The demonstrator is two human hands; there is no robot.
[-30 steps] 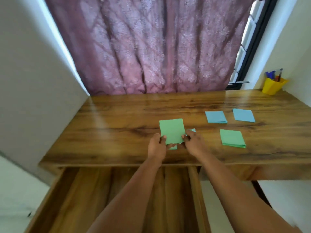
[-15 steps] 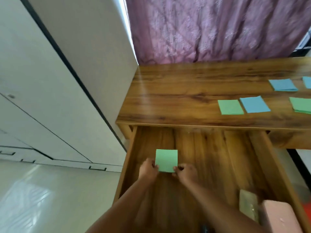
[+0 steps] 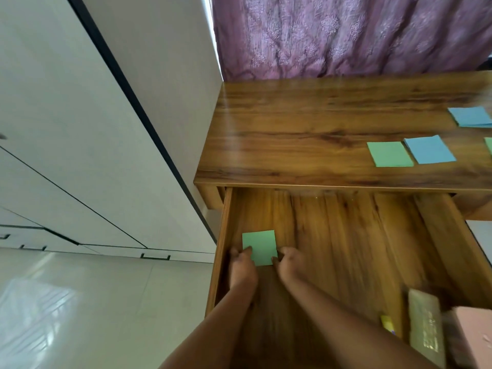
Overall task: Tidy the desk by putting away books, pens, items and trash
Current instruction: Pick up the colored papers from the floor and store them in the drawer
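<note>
A green pad of sticky notes (image 3: pixel 260 246) is held low inside the open wooden drawer (image 3: pixel 439 235), near its left wall. My left hand (image 3: pixel 241 267) pinches the pad's lower left corner and my right hand (image 3: pixel 288 265) pinches its lower right corner. On the desk top (image 3: pixel 292 134) lie another green pad (image 3: pixel 390 154), a blue pad (image 3: pixel 430 150) beside it, and a second blue pad (image 3: pixel 471 117) farther back. A sliver of green pad (image 3: pixel 489 146) shows at the right edge.
At the drawer's near right corner lie a pale gold box (image 3: pixel 426 334), a pink box (image 3: pixel 474 339) and a small yellow item (image 3: pixel 387 323). A white wardrobe (image 3: pixel 80 129) stands left of the desk, a purple curtain (image 3: pixel 346 35) behind it.
Both hands carried the green pad from the desk top down into the drawer, then shifted it slightly left toward the drawer's left wall. The view swung left and down.
</note>
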